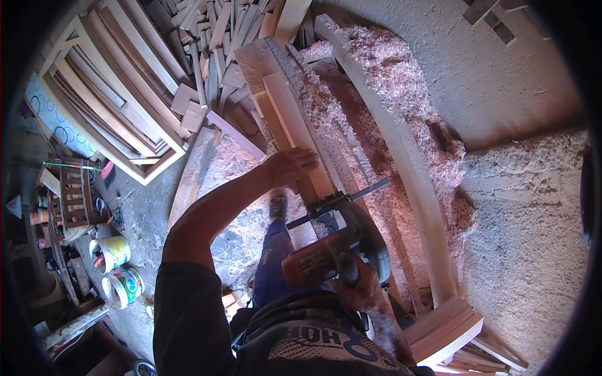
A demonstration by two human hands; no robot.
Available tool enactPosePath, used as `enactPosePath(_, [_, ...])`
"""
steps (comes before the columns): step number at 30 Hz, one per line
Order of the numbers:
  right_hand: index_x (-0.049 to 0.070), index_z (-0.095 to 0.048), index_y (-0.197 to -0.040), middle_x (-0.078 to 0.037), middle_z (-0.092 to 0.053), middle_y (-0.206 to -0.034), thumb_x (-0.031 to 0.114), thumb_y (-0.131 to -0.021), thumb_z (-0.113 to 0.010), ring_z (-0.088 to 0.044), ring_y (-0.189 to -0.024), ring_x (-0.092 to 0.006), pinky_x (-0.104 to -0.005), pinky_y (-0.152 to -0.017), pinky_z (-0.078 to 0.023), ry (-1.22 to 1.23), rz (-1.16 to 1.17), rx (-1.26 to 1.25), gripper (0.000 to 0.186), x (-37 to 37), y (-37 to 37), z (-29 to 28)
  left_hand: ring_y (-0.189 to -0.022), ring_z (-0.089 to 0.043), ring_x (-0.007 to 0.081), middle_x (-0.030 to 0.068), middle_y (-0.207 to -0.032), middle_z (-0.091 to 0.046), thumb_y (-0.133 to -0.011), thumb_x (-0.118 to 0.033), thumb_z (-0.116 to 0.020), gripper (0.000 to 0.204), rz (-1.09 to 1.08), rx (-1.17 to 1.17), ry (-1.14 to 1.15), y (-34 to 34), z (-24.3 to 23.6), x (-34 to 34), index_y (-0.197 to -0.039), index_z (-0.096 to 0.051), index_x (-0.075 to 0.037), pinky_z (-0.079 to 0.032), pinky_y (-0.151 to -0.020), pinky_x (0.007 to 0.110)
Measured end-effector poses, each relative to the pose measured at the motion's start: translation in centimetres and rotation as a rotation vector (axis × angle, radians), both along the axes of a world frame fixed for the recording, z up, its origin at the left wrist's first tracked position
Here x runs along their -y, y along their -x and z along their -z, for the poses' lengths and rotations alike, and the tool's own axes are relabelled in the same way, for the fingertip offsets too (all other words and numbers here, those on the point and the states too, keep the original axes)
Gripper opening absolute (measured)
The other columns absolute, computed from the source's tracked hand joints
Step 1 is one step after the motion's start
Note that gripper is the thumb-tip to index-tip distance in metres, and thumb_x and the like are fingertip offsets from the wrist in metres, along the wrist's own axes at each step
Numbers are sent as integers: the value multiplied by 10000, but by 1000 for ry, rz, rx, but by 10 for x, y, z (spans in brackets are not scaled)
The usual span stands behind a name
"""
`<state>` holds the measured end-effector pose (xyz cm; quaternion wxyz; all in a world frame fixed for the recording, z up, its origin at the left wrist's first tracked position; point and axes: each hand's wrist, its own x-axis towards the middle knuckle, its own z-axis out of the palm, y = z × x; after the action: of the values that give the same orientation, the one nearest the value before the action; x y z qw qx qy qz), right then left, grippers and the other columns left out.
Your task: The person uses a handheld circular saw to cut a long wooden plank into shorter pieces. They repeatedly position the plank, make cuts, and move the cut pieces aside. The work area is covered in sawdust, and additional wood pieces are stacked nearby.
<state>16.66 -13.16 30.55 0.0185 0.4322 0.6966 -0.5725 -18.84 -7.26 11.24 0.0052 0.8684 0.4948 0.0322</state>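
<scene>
A long wooden board point(285, 116) lies along a thick timber beam point(254, 59) in front of me. My left hand point(293, 167) rests across the board, fingers stretched out over its top; the thumb is hard to make out. Closer to my body, a circular saw point(367, 235) with a dark round guard and a reddish motor housing sits at the near end of the board. A metal guide bar point(374, 188) sticks out crosswise from it. My right hand point(360, 289) is wrapped round the saw's rear handle, partly hidden by the tool. The blade is out of sight.
Heaps of wood shavings point(401, 81) and a curved timber point(407, 150) lie to the right, before a rough wall point(520, 207). Offcuts point(219, 37) are piled at the back. Wooden frames point(135, 172) lean at the far left; buckets point(115, 252) stand on the left floor.
</scene>
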Motion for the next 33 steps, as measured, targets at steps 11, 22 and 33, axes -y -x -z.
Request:
enactPosePath(11, [19, -562, -1380, -247, -747, -1071, 189, -839, -788, -746, -1021, -356, -431, -880, -580, 39, 8, 38, 611, -40, 71, -4, -1454, -466, 258, 113, -1522, -538, -926, -180, -579, 530, -69, -20, -6, 62, 8, -32, -1440, -553, -55, -335, -1249, 416])
enactPosePath(22, [-1, -575, -1300, -293, -726, -1039, 208, -828, -801, -724, -1030, -437, -482, -870, -565, -56, -12, -131, 563, -75, 131, 27, -1438, -481, 280, 131, -1520, -536, -829, -341, -785, 732, -248, -59, -7, 116, -17, -39, -1463, -539, -70, -341, -1224, 435])
enactPosePath(33, [0, -592, -1245, -310, -717, -1035, 227, -829, -786, -697, -1041, -485, -507, -872, -558, -131, -14, -109, 512, -84, 151, 24, -869, -653, 114, 29, -931, -704, -1020, -741, -391, 799, -1421, 1812, 258, -35, 5, 151, -1198, -695, -24, -520, -799, 284])
